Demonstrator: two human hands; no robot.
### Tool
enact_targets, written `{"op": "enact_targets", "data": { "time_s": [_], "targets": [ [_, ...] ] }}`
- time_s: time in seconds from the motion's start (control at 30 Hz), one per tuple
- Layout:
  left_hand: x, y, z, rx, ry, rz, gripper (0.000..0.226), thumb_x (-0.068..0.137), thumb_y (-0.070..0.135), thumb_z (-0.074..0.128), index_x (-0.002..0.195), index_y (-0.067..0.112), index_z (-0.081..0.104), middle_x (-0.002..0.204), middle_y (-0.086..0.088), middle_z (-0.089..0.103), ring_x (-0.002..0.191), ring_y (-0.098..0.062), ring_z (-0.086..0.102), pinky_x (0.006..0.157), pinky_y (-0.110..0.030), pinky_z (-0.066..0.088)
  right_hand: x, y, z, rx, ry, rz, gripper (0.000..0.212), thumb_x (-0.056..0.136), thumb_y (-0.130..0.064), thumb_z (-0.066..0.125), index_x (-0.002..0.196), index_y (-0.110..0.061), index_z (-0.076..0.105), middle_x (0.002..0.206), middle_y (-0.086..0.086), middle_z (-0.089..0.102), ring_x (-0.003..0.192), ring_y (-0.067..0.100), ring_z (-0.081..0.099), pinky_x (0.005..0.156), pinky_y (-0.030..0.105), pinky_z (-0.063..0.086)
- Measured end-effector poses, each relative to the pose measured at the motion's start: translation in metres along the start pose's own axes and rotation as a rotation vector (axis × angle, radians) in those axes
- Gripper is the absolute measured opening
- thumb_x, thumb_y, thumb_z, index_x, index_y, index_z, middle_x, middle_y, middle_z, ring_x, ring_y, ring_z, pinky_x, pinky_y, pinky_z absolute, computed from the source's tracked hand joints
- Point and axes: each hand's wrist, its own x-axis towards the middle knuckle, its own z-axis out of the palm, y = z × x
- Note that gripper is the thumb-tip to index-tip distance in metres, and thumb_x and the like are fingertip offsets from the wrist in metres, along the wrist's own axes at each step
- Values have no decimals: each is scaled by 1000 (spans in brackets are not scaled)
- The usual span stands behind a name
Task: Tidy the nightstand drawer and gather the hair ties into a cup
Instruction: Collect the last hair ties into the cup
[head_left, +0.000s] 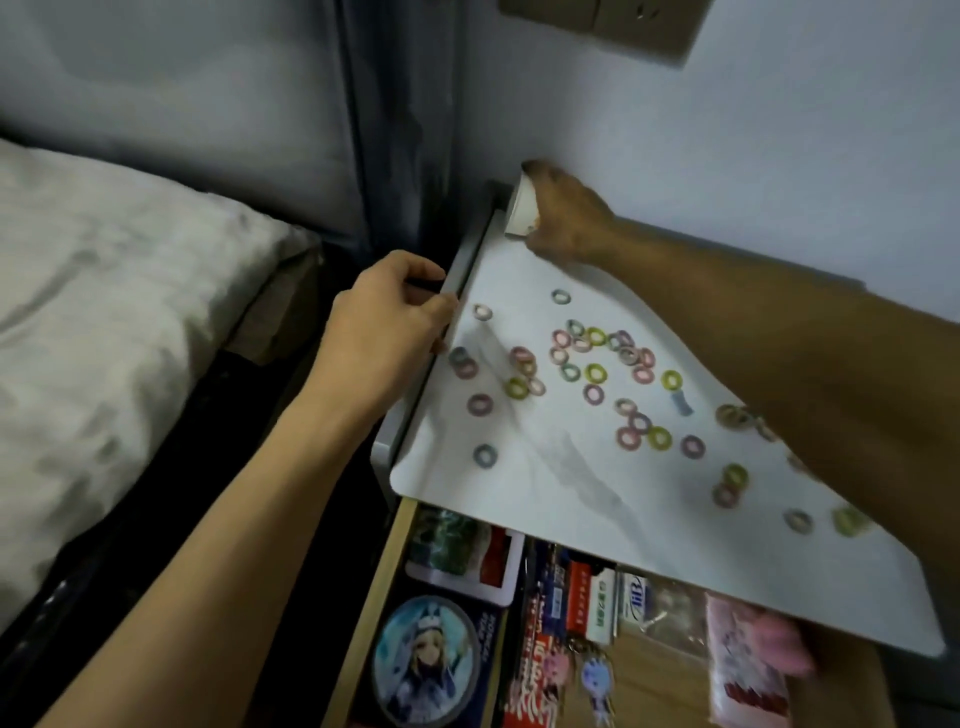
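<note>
Many coloured hair ties (597, 364) scattered on the white mat (519, 493) atop the nightstand (467, 260), white cup (522, 210) at its far corner (a little tilted), right hand (566, 218) curled around it, left hand (384, 322) gripping the nightstand's left edge, drawer (374, 597) open below.

Your right hand (566, 218) grips a white cup (521, 208), tilted, at the far corner of the white nightstand top (519, 483). Your left hand (384, 327) curls over the top's left edge. Many small coloured hair ties (597, 358) lie scattered across the top. Below, the open drawer (374, 597) holds blurred items, perhaps packets (587, 603) and a round picture badge (426, 660). A bed (104, 291) lies to the left.
</note>
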Motion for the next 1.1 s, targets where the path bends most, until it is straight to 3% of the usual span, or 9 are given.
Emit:
{"op": "enact_targets", "data": {
  "time_s": [0.13, 0.23, 0.37, 0.53, 0.67, 0.73, 0.8, 0.97, 1.1],
  "targets": [
    [-2, 2, 2, -59, -7, -19, 37, 91, 31, 66, 126, 23, 56, 101, 6, 71, 90, -12, 69, 86, -41, 57, -16, -10, -19, 91, 36, 11, 88, 75, -30, 78, 147, -17, 29, 139, 11, 50, 119, 32, 53, 91, 38, 47],
    [-13, 9, 12, -194, -47, -61, 62, 86, 46, 70, 138, 26, 43, 116, 11, 65, 100, -3, 64, 83, -25, 55, -73, -29, -42, 314, 103, 13, 82, 69, -45, 82, 135, -20, 40, 122, 3, 61, 105, 22, 60, 87, 39, 51],
    [-44, 30, 36, -403, -178, -75, 88, 79, 45, 74, 150, 27, 25, 132, 11, 49, 111, 1, 55, 75, -15, 49, -199, -50, -50, 710, 105, 57, 70, 68, -38, 87, 125, -23, 50, 109, -9, 66, 92, 3, 64, 77, 20, 53],
    [-97, 50, 78, -542, -232, -49, 83, 67, 41, 85, 138, 30, 42, 125, 4, 65, 112, -12, 65, 92, -28, 54, -305, -49, -45, 966, 172, 110, 61, 75, -29, 83, 129, -27, 54, 118, -10, 58, 105, 2, 60, 87, 23, 53],
    [-119, 63, 92, -591, -205, -48, 91, 59, 39, 90, 136, 30, 44, 120, -3, 66, 105, -15, 68, 90, -32, 56, -340, -22, -47, 1019, 79, 124, 52, 86, -46, 65, 132, -25, 57, 122, -8, 56, 113, 5, 57, 92, 20, 48],
    [-123, 65, 94, -549, -210, -36, 94, 53, 44, 87, 135, 33, 44, 120, -1, 65, 105, -19, 68, 90, -38, 57, -347, 11, -48, 918, 150, 256, 50, 88, -51, 52, 129, -23, 60, 123, -5, 57, 112, 7, 57, 86, 15, 45],
    [-124, 60, 95, -459, -217, -26, 95, 50, 46, 86, 134, 35, 44, 118, 4, 64, 106, -18, 66, 89, -37, 57, -345, 58, -43, 563, 245, 455, 43, 95, -47, 51, 127, -20, 61, 126, 3, 57, 110, 16, 57, 84, 24, 43],
    [-124, 51, 106, -271, -317, 16, 91, 58, 40, 89, 134, 41, 39, 106, 25, 56, 99, -1, 61, 71, -13, 53, -320, 134, -30, 122, 70, 714, 53, 95, -48, 54, 139, -19, 47, 139, 18, 43, 127, 35, 43, 96, 43, 42],
    [-119, 50, 103, -123, -356, 127, 88, 64, 37, 90, 131, 46, 34, 93, 31, 59, 86, 13, 59, 69, -9, 49, -303, 142, -15, 178, 133, 697, 22, 92, -36, 63, 107, -20, 61, 115, 15, 54, 81, 22, 56, 63, 27, 43]
  ]
}}
